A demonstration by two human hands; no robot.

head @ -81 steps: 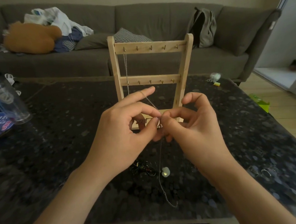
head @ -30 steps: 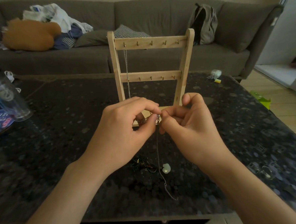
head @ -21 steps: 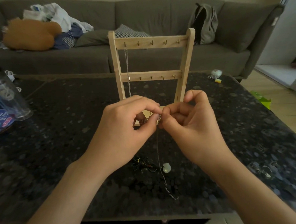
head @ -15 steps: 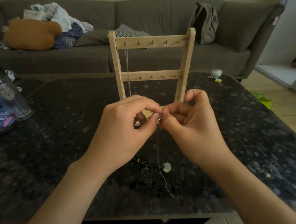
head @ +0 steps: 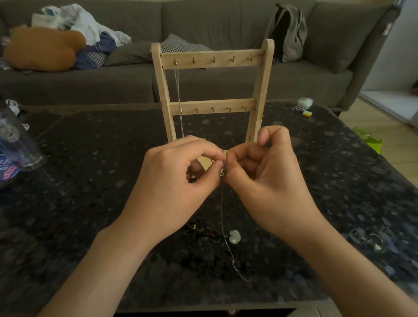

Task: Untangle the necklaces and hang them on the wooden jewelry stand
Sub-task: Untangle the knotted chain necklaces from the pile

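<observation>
Thin silver chain [head: 223,221]: loose tail trailing toward tabletop's [head: 84,215] near edge, beside pale bead [head: 234,237] and dark tangle [head: 204,233]. Left hand [head: 173,192], right hand [head: 268,179]: fingertips pinched on chain's clasp, mid-table. Wooden stand [head: 213,60] behind: one chain hung from its leftmost top hook.

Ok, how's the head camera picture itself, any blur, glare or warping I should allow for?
Head view: dim, with daylight from the right; wide-angle bowing bends the sofa and table edges; corners smeared; the clasp between the hands, left and right, is too small to resolve; thin chain barely shows against the speckled top.
</observation>
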